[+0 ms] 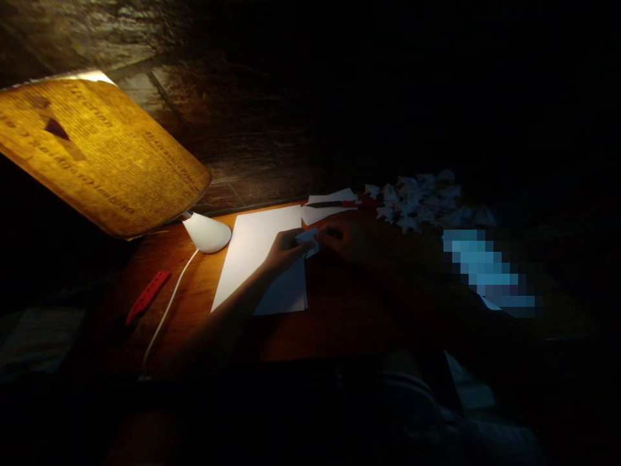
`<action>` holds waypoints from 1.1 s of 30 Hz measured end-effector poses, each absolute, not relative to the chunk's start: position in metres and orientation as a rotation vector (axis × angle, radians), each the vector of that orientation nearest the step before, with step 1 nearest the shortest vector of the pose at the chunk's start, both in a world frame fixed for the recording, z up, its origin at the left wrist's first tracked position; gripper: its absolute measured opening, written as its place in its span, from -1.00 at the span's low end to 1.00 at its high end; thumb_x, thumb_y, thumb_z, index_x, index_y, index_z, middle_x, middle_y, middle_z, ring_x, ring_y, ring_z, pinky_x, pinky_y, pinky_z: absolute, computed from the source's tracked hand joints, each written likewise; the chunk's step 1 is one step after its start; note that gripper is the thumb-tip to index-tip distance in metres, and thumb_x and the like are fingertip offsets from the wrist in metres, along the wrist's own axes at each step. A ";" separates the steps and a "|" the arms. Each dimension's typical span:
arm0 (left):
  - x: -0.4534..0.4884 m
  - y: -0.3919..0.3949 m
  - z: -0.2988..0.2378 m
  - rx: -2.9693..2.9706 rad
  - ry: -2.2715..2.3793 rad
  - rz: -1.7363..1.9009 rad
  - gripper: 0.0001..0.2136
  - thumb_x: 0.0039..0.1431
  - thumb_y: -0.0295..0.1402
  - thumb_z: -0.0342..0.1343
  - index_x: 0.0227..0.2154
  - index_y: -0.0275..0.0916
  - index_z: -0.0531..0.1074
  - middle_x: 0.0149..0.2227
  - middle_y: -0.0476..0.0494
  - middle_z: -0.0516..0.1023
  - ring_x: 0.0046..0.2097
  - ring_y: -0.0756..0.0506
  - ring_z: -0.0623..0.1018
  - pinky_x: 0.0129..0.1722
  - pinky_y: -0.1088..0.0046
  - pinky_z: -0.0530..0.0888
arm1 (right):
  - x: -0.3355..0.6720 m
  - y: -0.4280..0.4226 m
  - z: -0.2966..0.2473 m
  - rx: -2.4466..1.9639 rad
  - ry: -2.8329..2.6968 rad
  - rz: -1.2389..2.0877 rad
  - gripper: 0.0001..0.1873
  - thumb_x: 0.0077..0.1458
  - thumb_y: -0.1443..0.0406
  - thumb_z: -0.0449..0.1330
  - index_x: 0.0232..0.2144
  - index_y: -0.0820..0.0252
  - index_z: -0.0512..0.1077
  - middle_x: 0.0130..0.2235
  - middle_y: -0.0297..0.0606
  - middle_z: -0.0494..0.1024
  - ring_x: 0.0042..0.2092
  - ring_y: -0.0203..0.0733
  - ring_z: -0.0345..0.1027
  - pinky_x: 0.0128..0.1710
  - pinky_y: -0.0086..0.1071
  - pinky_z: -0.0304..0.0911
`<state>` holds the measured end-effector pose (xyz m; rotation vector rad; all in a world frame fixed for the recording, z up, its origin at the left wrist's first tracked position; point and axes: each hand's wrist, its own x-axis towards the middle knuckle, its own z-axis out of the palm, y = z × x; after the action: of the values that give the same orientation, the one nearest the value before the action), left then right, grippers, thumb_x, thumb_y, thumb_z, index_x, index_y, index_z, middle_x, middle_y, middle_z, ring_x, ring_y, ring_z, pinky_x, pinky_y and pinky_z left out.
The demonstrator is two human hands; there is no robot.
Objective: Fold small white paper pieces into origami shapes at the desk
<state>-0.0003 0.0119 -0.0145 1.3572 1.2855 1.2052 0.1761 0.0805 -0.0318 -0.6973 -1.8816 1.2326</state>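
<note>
Rough stone wall [218,129] beyond my grip, most of the room sunk in black, and one lit lamp [109,155] away to the left doing all the work! From the head view, it's a wooden table [349,317] under me, and right at the centre of play is the small folded paper [311,244]. My left hand [285,251] has it pinched, thumb on top, above the right edge of the white sheets [257,243]. My right hand [342,238] is at the paper's far side, fingers curled; too dark to tell whether they close on it.

Now the danger: shadow falls across my right fingers, so a crease could run crooked simply because I can't see the edge. Pinch too loosely and the little piece may slip; press too hard and it may crumple. Just beyond my grip lies a black-and-red tool [330,204] on some loose paper [337,194], and a careless knuckle could knock it.

Containers? None that I can make out in this gloom. Farther right of my grip, the folded paper pieces [417,202] sit in a loose heap, near a glowing, blurred-out rectangle [485,268].
</note>
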 end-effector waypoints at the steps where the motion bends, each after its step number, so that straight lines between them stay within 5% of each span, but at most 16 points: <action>1: -0.001 0.012 -0.014 1.358 1.291 1.203 -0.60 -0.12 -0.07 0.44 -0.50 -0.30 0.46 -0.60 0.06 0.34 -0.54 0.08 0.30 -0.55 0.54 0.17 | 0.176 0.080 -0.032 -0.693 -1.883 1.248 -0.76 0.12 0.14 0.22 -0.40 0.21 0.49 -0.42 -0.30 0.49 -0.38 -0.23 0.29 -0.37 -0.35 0.17; 33: -0.005 0.016 -0.018 1.348 1.256 1.282 -0.64 -0.14 -0.15 0.47 -0.54 -0.31 0.45 -0.57 0.03 0.40 -0.52 0.07 0.33 -0.52 0.55 0.20 | 0.180 0.080 -0.024 -0.658 -1.895 1.328 -0.82 0.02 0.18 0.21 -0.44 0.19 0.43 -0.44 -0.34 0.43 -0.37 -0.24 0.26 -0.31 -0.34 0.17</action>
<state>-0.0055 0.0164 -0.0183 1.3479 1.2557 1.2817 0.1798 0.0799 -0.0243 -0.6577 -1.8949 1.3283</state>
